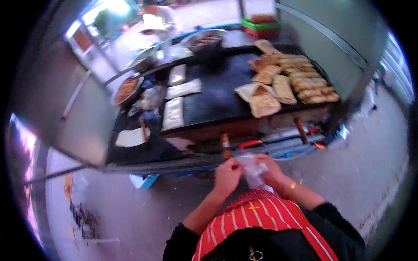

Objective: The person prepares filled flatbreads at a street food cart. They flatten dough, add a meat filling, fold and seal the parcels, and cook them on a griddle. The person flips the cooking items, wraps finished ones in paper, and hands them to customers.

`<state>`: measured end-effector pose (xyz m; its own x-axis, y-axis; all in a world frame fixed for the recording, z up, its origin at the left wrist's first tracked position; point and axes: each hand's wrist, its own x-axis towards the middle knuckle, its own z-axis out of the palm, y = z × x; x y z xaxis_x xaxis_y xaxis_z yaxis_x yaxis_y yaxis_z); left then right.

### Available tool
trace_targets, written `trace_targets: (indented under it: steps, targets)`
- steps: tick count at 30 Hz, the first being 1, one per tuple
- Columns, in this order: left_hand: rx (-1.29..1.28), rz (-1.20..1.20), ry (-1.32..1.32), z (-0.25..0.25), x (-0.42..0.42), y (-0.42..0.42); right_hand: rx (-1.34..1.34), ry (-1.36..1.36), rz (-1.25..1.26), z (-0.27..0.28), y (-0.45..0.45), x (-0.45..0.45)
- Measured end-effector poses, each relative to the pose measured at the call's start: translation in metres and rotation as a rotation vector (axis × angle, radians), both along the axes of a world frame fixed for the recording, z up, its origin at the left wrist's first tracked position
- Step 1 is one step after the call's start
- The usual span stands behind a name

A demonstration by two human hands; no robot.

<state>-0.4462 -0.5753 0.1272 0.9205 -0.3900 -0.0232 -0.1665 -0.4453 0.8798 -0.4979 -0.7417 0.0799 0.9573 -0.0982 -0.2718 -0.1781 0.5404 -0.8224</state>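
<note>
A thin translucent plastic bag hangs between my hands, just above a red striped apron. My left hand pinches its left edge with curled fingers. On its other side, my right hand grips the bag. Beyond them lies a dark flat griddle. Browned flatbreads are stacked at its right, and a loose one lies at the near edge beside a pale sheet. Pale uncooked dough pieces rest along the griddle's left side.
A bowl of reddish-brown filling stands at the left, behind a flat dough sheet. Metal bowls and a green-rimmed red basket line the far side. A wooden handle projects near my hands. Another person stands beyond the stall.
</note>
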Motion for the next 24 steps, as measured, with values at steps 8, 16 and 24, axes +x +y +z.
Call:
trace_targets:
  steps: [8,16,24]
  targets:
    - [-0.084,0.468,-0.198,-0.01,0.034,0.086,0.488,-0.159,-0.285,0.025,-0.075,-0.008]
    - [-0.128,0.025,-0.237,0.024,-0.015,0.009,-0.521,-0.476,0.135,0.082,0.023,0.027]
    - [-0.08,0.209,0.056,0.021,0.018,0.049,-0.932,-0.106,-0.363,0.097,-0.109,0.091]
